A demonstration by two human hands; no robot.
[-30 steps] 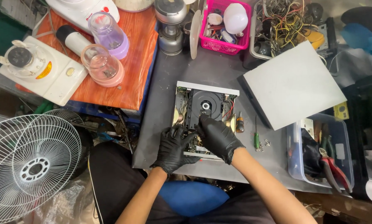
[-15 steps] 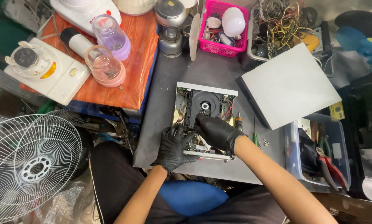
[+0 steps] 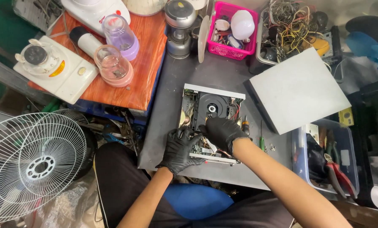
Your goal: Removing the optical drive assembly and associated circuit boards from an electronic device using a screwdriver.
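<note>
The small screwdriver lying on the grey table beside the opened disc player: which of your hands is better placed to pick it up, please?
Probably the right hand. The screwdriver lies just right of the disc player, near the right wrist. The left hand rests at the player's opposite, left side and would have to cross over.

Both forearms come up from the bottom edge, bare to the wrist, each hand in a black glove. The left hand (image 3: 179, 148) sits lower and nearer the body, palm down, fingers curled and bunched at the tips (whether they pinch anything I cannot tell from here). Its forearm runs almost straight up from the lap. The right hand (image 3: 222, 133) lies just above and beside it, the two gloves nearly touching, its knuckles arched and fingertips pressed downward. The right forearm slants in long from the lower right corner, wrist bent slightly inward. Dark trousers cover the lap between the arms.
</note>
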